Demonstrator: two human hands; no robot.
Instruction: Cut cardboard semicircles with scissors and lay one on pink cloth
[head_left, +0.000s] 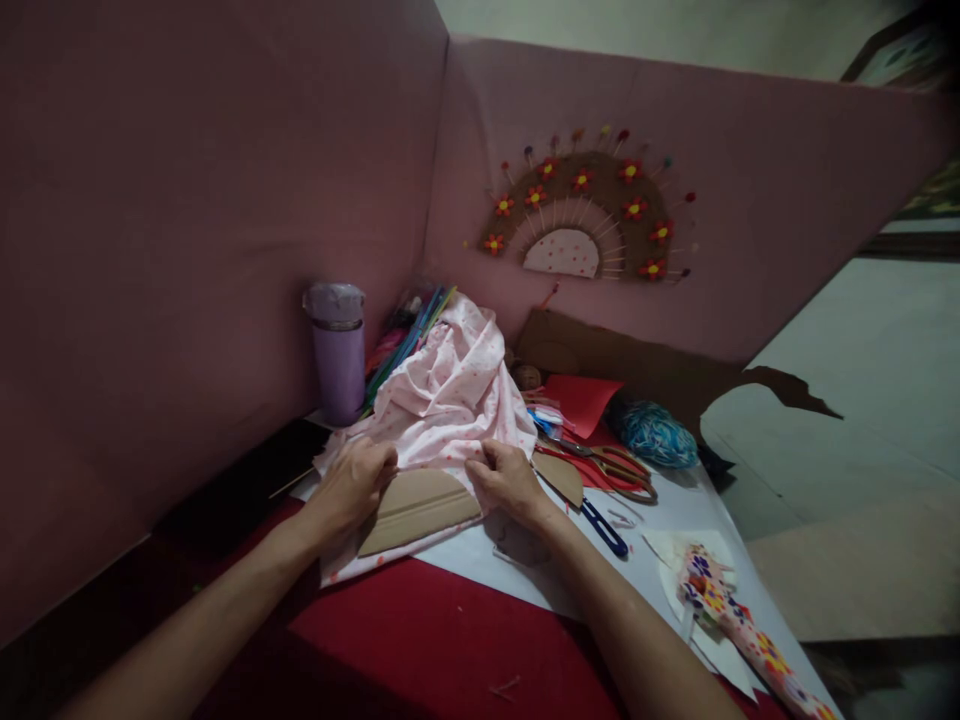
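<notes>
A crumpled pink dotted cloth (450, 390) lies heaped in the corner of the table. A brown half-round cardboard piece (416, 508) rests on its near edge. My left hand (358, 480) is closed, pinching the cloth at the cardboard's left end. At the right end of the cardboard my right hand (504, 475) is closed too, pinching a fold of the cloth against it. Both forearms reach in from the bottom of the view.
A purple bottle (339, 350) stands at the left by pink walls, with coloured sticks (409, 340) behind the cloth. Scissors (611, 465), a blue pen (604, 527), a blue yarn ball (658, 435), red paper (579, 400) and a floral paper cone (739, 620) lie to the right. A fan-shaped decoration (581, 215) hangs on the wall.
</notes>
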